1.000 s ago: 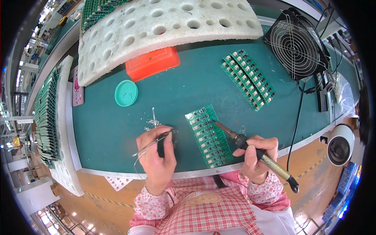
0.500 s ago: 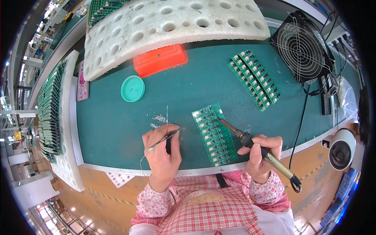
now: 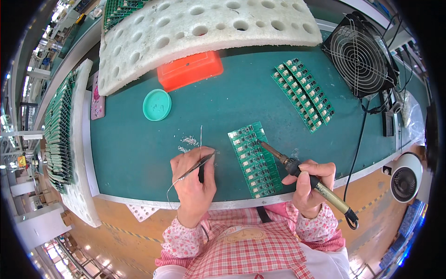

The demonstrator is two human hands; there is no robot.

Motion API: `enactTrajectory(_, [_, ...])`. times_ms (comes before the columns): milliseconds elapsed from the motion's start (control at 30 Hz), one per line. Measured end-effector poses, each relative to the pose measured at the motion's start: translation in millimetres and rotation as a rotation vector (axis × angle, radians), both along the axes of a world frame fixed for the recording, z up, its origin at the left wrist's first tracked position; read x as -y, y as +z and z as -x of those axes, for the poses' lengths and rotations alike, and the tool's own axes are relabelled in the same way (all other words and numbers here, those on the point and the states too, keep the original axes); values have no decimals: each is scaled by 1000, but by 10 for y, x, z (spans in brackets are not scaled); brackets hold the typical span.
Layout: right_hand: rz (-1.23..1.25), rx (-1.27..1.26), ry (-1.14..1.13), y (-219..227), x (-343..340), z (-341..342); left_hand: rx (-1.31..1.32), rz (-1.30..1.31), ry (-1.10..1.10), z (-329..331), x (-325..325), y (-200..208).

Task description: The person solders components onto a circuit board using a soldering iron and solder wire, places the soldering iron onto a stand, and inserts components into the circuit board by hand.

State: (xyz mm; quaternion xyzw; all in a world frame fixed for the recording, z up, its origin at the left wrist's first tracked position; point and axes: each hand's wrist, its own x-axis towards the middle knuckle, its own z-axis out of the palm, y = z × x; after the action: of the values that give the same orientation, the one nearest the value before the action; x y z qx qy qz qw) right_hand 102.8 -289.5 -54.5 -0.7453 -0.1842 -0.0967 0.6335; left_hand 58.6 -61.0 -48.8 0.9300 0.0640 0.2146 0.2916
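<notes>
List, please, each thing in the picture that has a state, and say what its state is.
left hand: closed on tweezers and solder wire
right hand: gripping soldering iron, tip on near circuit board strip
far circuit board strip: lying flat, untouched
teal lid: flat on mat

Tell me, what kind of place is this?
Probably an electronics workshop or factory bench. The right hand holds a soldering iron over a green circuit board, more boards lie nearby, and a fan stands on the table.

Electronics assembly workshop: circuit boards (image 3: pixel 255 159), soldering iron (image 3: pixel 297 169), green bench mat (image 3: pixel 139 149), fume fan (image 3: pixel 362 58).
</notes>
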Motion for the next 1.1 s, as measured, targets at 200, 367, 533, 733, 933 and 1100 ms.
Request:
enactTrajectory(200, [-15, -30, -14, 1, -5, 17, -8, 7, 4, -1, 7, 2])
enactTrajectory(367, [-33, -17, -16, 3, -20, 2, -5, 13, 3, 6, 7, -3])
enactTrajectory(533, [-27, 28, -15, -4, -22, -21, 4, 44, -28, -17, 68, 31])
enactTrajectory(733, [-59, 27, -17, -4, -47, -28, 61, 133, -124, -64, 261, 0])
enactTrajectory(933, [-58, 59, -26, -19, -44, -31, 108, 131, -152, -108, 290, -104])
enactTrajectory(1100, [10, 104, 78, 46, -24, -72, 110, 107, -151, -117, 292, -101])
